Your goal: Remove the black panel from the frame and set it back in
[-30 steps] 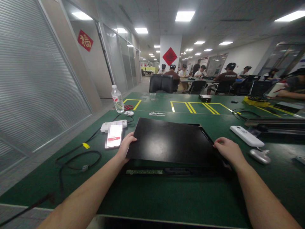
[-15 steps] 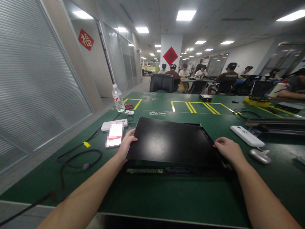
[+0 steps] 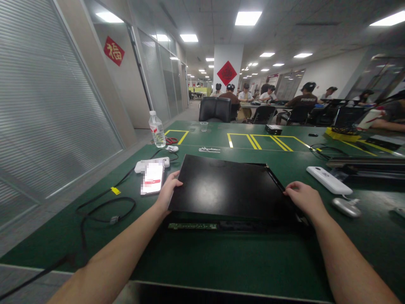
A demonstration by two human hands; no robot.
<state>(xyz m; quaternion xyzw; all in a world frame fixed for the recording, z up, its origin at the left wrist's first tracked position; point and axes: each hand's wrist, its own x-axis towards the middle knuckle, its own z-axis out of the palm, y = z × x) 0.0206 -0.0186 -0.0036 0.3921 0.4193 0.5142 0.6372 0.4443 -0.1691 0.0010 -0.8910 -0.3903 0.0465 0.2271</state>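
A dark, glossy screen panel [image 3: 224,185] lies before me, its left side raised and tilted. My left hand [image 3: 169,190] grips the panel's left edge, thumb on top and fingers underneath. At the right, my right hand [image 3: 303,197] pinches the rim of a black frame [image 3: 274,176] that shows along the panel's right and far sides. Below the near edge of the panel, a green circuit board strip [image 3: 192,226] is visible. What lies under the rest of the panel is hidden.
On the green table [image 3: 221,261], a phone [image 3: 152,179], a white power bank [image 3: 329,179], a silver mouse [image 3: 346,207] and a black cable [image 3: 109,215] flank the panel. A water bottle [image 3: 157,130], red scissors [image 3: 171,140] and a caliper [image 3: 209,150] lie farther back. Several people sit beyond.
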